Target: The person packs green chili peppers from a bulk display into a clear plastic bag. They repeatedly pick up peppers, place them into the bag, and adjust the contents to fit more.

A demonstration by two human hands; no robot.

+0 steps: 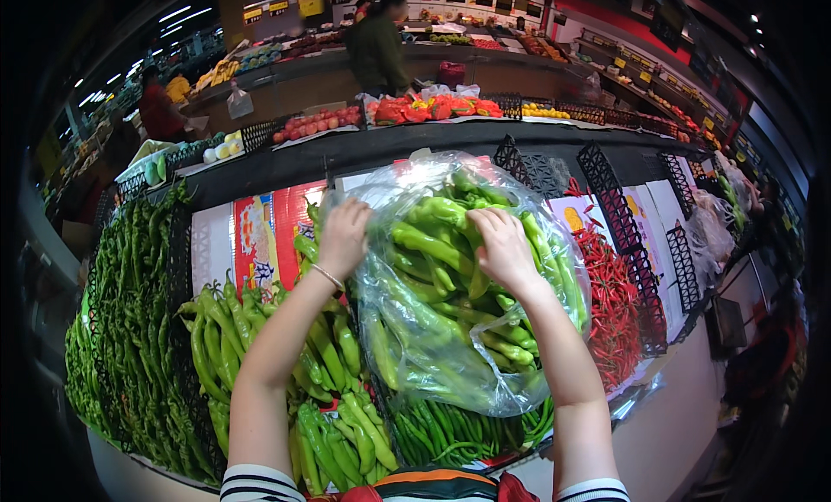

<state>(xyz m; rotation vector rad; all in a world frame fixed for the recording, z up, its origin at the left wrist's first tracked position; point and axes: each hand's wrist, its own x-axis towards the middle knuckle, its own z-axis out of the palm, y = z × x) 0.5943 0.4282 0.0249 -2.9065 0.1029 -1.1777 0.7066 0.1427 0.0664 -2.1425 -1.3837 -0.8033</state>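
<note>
A large clear plastic bag full of light green peppers lies open in front of me on the vegetable display. My left hand is closed on the bag's left rim. Inside the opening, my right hand has its curled fingers on a light green pepper near the top of the heap. Left of the bag, more long light green peppers are spread over the display. Thin dark green chillies show below the bag, partly covered by it.
Wrinkled dark green peppers fill the left section. Red chillies lie to the right, beside black plastic dividers. Beyond the display stand apples and red net bags. A person in dark clothing is in the background.
</note>
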